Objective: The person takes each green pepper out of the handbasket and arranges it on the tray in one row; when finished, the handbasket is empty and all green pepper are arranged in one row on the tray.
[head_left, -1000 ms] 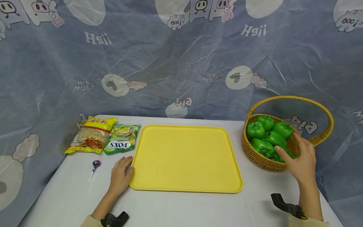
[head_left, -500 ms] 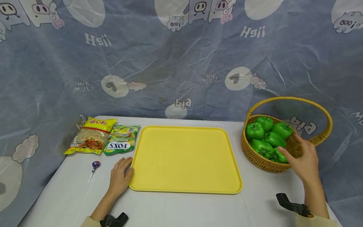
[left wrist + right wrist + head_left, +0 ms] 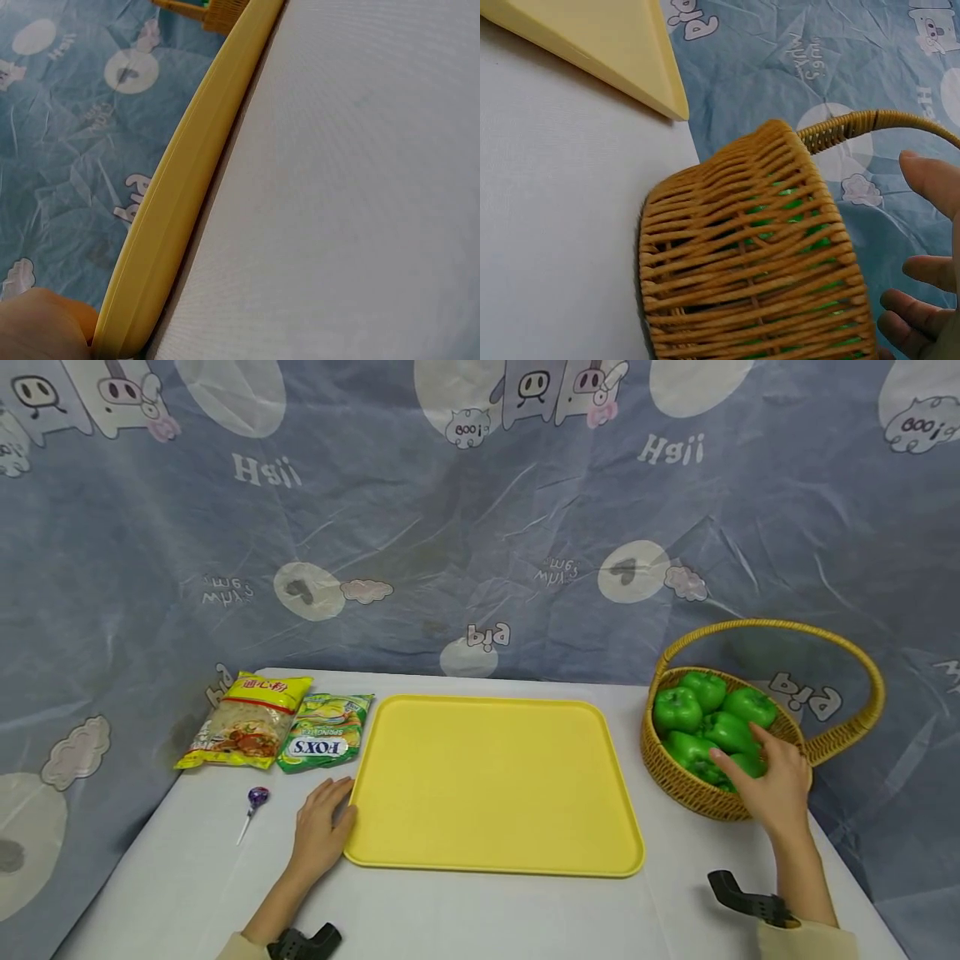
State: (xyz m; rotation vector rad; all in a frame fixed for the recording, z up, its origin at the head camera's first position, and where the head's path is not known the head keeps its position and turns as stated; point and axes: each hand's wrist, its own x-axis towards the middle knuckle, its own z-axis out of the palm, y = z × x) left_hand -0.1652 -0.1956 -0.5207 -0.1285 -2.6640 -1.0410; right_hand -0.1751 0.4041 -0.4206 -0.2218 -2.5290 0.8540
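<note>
On the right of the head view, a wicker basket (image 3: 686,789) with a tall handle (image 3: 840,643) holds several green bell peppers (image 3: 677,710). My right hand (image 3: 780,787) is over the basket's near right side, thumb and fingers spread above the front peppers; contact with them is unclear. In the right wrist view the fingers (image 3: 930,180) are apart beyond the basket wall (image 3: 750,262). My left hand (image 3: 321,828) rests at the left edge of a yellow tray (image 3: 495,785), fingers extended along its rim. The left wrist view shows part of that hand (image 3: 37,330) beside the tray side (image 3: 172,195).
Left of the tray lie a yellow noodle bag (image 3: 247,722) and a green FOX'S candy bag (image 3: 325,732). In front of them is a purple-wrapped lollipop (image 3: 257,800). A blue-grey printed cloth (image 3: 450,527) hangs behind the white table (image 3: 480,914).
My right hand first shifts slightly right, then moves back left and further over the front peppers. My left hand stays at the tray edge.
</note>
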